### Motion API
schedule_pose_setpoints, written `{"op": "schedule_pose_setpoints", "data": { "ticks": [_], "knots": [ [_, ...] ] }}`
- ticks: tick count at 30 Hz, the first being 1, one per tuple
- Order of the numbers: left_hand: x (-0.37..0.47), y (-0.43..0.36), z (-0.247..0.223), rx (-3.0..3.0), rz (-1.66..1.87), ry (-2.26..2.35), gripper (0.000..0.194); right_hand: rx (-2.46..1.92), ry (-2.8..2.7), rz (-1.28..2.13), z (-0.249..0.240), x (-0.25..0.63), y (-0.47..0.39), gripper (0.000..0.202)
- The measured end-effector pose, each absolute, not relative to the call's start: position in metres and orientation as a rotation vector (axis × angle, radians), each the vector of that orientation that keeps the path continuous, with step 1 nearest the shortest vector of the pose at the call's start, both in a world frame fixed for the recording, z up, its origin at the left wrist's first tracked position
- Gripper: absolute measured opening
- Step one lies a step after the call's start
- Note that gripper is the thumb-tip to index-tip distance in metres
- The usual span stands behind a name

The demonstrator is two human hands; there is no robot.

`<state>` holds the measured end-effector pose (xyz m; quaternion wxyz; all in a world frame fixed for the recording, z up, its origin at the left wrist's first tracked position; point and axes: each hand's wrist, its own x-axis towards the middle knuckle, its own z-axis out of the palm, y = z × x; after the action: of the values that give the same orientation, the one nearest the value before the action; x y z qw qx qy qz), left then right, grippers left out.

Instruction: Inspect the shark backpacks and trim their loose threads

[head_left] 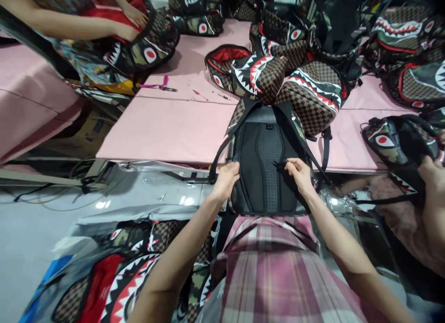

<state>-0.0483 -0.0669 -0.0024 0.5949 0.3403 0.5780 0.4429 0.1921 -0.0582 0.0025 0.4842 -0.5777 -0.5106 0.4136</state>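
Note:
A backpack (248, 174) rests back panel up across the pink table's near edge and my lap, its black shoulder straps spread to both sides. At its left edge, my left hand (226, 178) is closed on the side of the bag, with the thumb side toward the panel. My right hand (298, 174) pinches small black thread snips (280, 166) over the right part of the back panel. Their two dark tips point left toward the dotted middle strip. Whether the tips touch the panel I cannot tell.
Several shark-mouth backpacks (309, 98) crowd the pink table (167, 137). Pink-handled snips (160, 85) lie at the left. One co-worker's hands (127, 28) reach into a bag; another co-worker's hand (433, 177) holds one at right. More bags (130, 286) are piled below on my left.

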Motion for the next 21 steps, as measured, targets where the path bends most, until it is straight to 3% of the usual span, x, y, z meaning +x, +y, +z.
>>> {"op": "schedule_pose_setpoints", "data": {
  "ticks": [8,13,16,21],
  "knots": [
    [-0.037,-0.168,0.005,0.517,0.702,1.091,0.029,-1.398,-1.271,0.957,-0.019,0.208,-0.059,0.03],
    [-0.038,-0.13,0.01,0.444,0.84,1.144,0.004,-1.336,-1.294,0.999,-0.014,0.211,-0.061,0.03],
    [-0.028,-0.124,0.009,0.448,0.966,1.144,0.005,-1.331,-1.279,0.983,-0.016,0.21,-0.062,0.029],
    [-0.018,-0.161,0.002,0.505,0.623,1.086,0.015,-1.333,-1.206,0.985,-0.014,0.211,-0.062,0.029]
  ]
}}
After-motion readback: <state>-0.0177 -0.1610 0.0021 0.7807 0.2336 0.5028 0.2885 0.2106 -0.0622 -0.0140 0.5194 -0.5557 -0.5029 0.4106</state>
